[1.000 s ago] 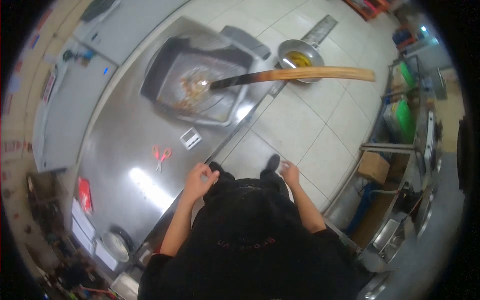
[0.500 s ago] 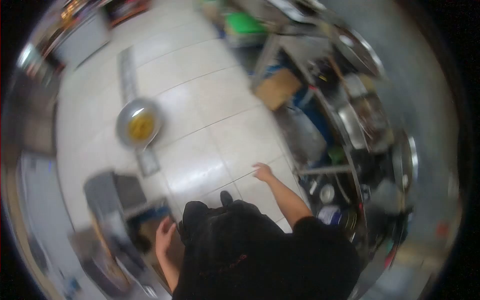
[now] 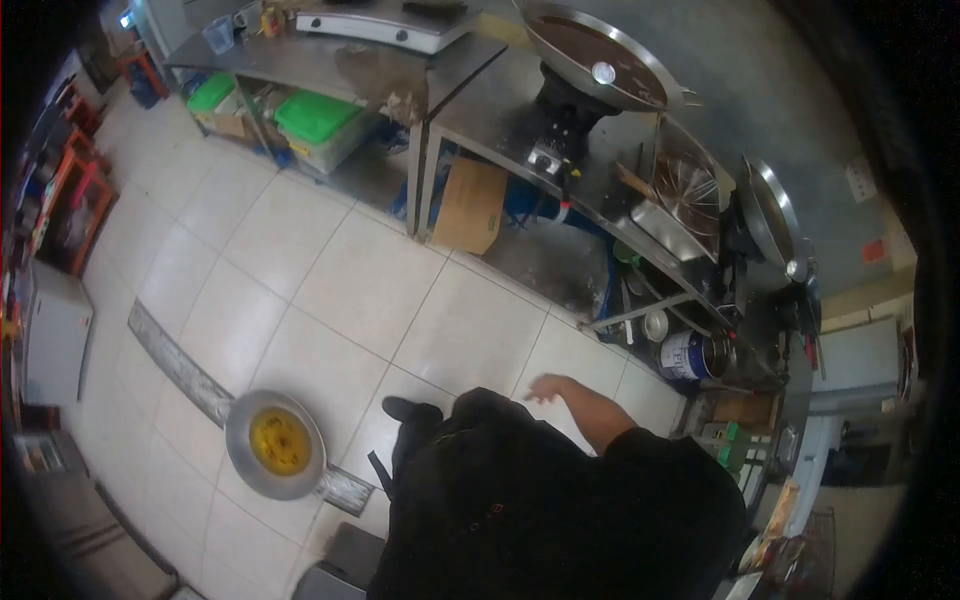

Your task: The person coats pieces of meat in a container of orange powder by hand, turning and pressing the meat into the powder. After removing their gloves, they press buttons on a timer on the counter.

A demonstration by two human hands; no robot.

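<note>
My right hand (image 3: pixel 546 388) hangs over the tiled floor beside my black shirt, its fingers loosely apart and holding nothing. My left hand is out of sight. A wide metal wok (image 3: pixel 237 445) with yellow liquid (image 3: pixel 279 440) and dark bits in it rests on the floor at lower left, over a strip of grating. Nearest to my right hand are the lower shelf of the steel bench and a blue-and-white tin (image 3: pixel 682 357). On the bench a large wok (image 3: pixel 640 60) of brown contents sits over a burner, with a round dial at its rim.
A rectangular pan (image 3: pixel 680 232) holding a whisk (image 3: pixel 692 190) and a second wok (image 3: pixel 770 215) stand farther right. Below the bench are a cardboard box (image 3: pixel 470 205) and a green-lidded tub (image 3: pixel 318 118). A white stove (image 3: pixel 385 30) occupies the far counter. A grey object (image 3: pixel 350 555) stands near my left side.
My view has swung right toward the bench, so the floor wok now appears lower in view. My left hand has gone out of view. My right hand remains empty.
</note>
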